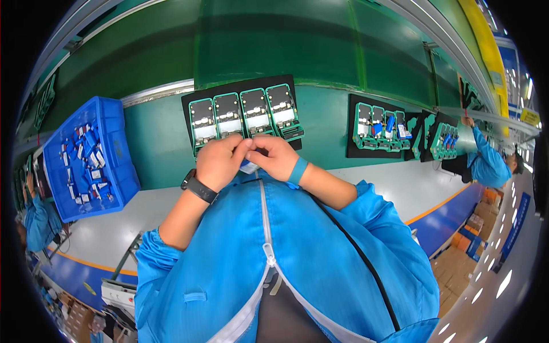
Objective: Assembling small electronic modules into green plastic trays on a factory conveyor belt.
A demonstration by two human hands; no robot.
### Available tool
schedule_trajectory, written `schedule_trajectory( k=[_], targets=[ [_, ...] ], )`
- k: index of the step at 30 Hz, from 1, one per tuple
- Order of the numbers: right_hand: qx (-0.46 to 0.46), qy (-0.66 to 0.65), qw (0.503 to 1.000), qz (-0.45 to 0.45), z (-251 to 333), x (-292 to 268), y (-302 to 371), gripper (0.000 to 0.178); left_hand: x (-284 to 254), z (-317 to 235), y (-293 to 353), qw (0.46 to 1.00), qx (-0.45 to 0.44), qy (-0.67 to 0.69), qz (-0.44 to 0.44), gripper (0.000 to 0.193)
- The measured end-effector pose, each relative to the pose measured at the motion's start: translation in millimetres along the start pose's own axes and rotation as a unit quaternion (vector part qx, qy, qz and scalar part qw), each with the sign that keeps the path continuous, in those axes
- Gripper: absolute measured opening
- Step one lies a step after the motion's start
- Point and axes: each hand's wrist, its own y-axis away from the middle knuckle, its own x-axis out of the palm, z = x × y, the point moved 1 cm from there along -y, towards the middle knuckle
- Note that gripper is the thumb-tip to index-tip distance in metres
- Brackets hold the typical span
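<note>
My left hand (220, 162), with a dark watch at the wrist, and my right hand (277, 158), with a blue-green wristband, meet in front of my chest. Thumbs and fingertips are pinched together, and whatever lies between the tips is too small to make out. Below the fingers shows part of a blue-and-white battery pack (248, 167), mostly hidden by my right hand. Just beyond my hands lies a black tray (199, 95) holding several green-framed circuit boards (227, 112) side by side. My knuckles overlap the tray's near edge in view.
At left stands a blue bin (123, 150) full of small blue battery packs (91, 157) with white labels. Another tray of boards (377, 127), with blue packs on them, lies to the right. Co-workers sit at the far right (490, 160) and far left (41, 222).
</note>
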Motion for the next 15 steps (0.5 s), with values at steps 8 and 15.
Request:
schedule_trajectory(
  k=[8,15],
  targets=[
    [0.101,0.019,0.992,-0.075,-47,-96,-6,0.015,-57,46,7,0.983,-0.090,-0.023,-0.161,0.024],
    [0.149,0.411,0.898,-0.051,-106,-146,-76,0.021,-247,289,89,0.889,-0.202,-0.230,-0.341,0.029]
  ],
)
